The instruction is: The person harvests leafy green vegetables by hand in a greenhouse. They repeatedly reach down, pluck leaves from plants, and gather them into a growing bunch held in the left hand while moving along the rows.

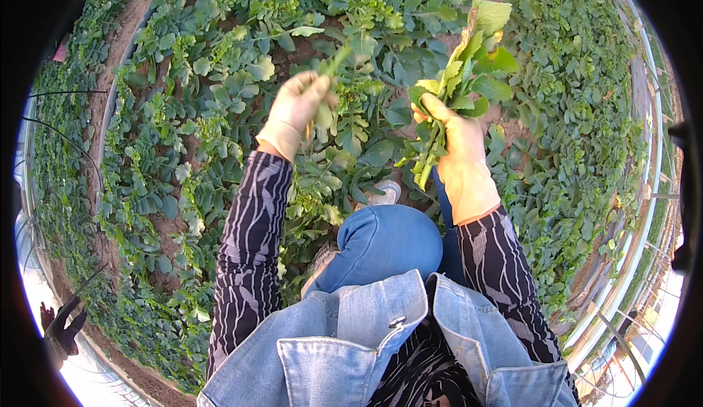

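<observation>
My right hand (pixel 463 154), in a pale thin glove, is closed round a bunch of picked leafy greens (pixel 474 77). The leaves fan out above my fist, one tipped with a dry brownish edge, and the cut stems poke out below. To the left, my left hand (pixel 296 110), also gloved, pinches a green leaf (pixel 329 110). That leaf and the fingertips are a little blurred by motion. Both hands are held above a bed of low leafy plants (pixel 359 48), apart from each other.
My bent knee (pixel 392 242) in blue jeans and a pale shoe (pixel 382 193) are among the plants. Dirt strips (pixel 106 99) run along the left side. Curved pale rails (pixel 622 282) edge the bed on the right, and thin dark lines (pixel 69 140) cross at the left.
</observation>
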`<state>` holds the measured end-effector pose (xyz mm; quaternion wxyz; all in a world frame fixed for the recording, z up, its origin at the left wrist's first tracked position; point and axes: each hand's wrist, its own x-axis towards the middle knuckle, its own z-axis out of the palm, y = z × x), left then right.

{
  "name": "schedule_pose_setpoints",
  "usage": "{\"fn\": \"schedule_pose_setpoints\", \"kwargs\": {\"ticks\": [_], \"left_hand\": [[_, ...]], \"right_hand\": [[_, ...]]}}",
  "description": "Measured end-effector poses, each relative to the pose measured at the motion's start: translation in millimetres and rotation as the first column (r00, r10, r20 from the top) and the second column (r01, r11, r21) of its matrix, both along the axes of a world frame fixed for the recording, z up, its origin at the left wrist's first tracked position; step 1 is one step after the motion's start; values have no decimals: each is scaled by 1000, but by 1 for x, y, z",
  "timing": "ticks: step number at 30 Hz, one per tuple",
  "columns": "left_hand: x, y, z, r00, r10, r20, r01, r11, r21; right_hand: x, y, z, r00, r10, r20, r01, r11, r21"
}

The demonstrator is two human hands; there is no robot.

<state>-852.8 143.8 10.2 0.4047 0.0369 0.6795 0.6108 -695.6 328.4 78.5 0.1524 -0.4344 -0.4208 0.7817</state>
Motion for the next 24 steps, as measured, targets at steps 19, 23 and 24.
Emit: {"fn": "schedule_pose_setpoints", "kwargs": {"ticks": [19, 23, 24], "left_hand": [[28, 21, -19, 960, -183, -210, 244, 917, 315], [80, -10, -63, 315, -831, -457, 760, 510, -402], [85, -20, -69, -61, -904, -423, 660, 281, -697]], "right_hand": [[-5, 7, -1, 985, -151, -88, 155, 987, 45], [1, 15, -2, 982, -160, -102, 165, 986, 38], [1, 14, -4, 982, -156, -108, 159, 987, 27]]}}
